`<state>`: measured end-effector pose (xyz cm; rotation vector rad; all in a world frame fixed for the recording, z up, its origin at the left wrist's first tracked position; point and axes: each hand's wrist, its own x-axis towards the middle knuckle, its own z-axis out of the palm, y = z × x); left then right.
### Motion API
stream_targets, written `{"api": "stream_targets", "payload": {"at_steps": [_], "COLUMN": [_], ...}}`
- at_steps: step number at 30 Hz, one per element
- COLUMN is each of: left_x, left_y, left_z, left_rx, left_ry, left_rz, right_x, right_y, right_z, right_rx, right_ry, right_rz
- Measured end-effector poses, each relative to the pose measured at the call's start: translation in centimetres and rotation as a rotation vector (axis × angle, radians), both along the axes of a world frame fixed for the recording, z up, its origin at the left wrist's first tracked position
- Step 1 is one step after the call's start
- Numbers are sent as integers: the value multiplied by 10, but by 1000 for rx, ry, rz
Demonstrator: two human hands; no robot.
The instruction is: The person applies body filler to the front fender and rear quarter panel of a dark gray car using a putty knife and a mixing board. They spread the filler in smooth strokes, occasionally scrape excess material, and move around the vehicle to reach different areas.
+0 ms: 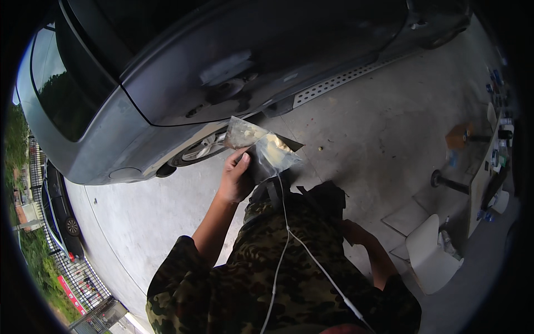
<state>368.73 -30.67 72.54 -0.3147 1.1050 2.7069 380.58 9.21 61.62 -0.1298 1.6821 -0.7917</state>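
Observation:
My left hand [238, 173] is closed on the near-left edge of a flat dark board [291, 143], thumb on top. Cream-coloured paste [272, 146] and crumpled, see-through plastic film [242, 132] lie over it; what the paste is, I cannot make out. Just beyond the board stands a dark grey car [311, 50], its lower door side bearing dull, lighter patches [227, 69]. My right hand [351, 231] hangs low at my right hip beside a dark pouch or bag [325, 197]. Its fingers are mostly hidden there.
The car's wheel [203, 147] and perforated side step [345, 78] border the concrete floor [367, 133]. At right are a white chair [434, 256], a cluttered table [483, 167] and an orange-brown box [457, 136]. A white cable [287, 222] hangs down my front.

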Motion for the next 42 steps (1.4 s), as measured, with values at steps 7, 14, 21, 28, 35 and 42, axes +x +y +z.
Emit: {"api": "stream_targets", "payload": {"at_steps": [7, 14, 21, 28, 35, 42], "left_x": [8, 32, 25, 13, 4, -4], "left_y": [-37, -88, -167, -231, -247, -264], "left_z": [0, 12, 7, 10, -5, -8], "left_rx": [-71, -66, -85, -167, -120, 53], "left_ry": [6, -28, -11, 8, 78, -56], "left_rz": [226, 410, 199, -40, -96, -164], "right_x": [-116, -233, -257, -264, -271, -262], "right_y": [-45, -244, -377, -424, -434, -433], "right_z": [-16, 10, 21, -8, -8, 1], "right_rx": [21, -165, -172, 37, 130, 109], "right_ry": [653, 1427, 1613, 1787, 1803, 1776], "right_rz": [-429, -413, -780, -1041, -1115, -1110]}}
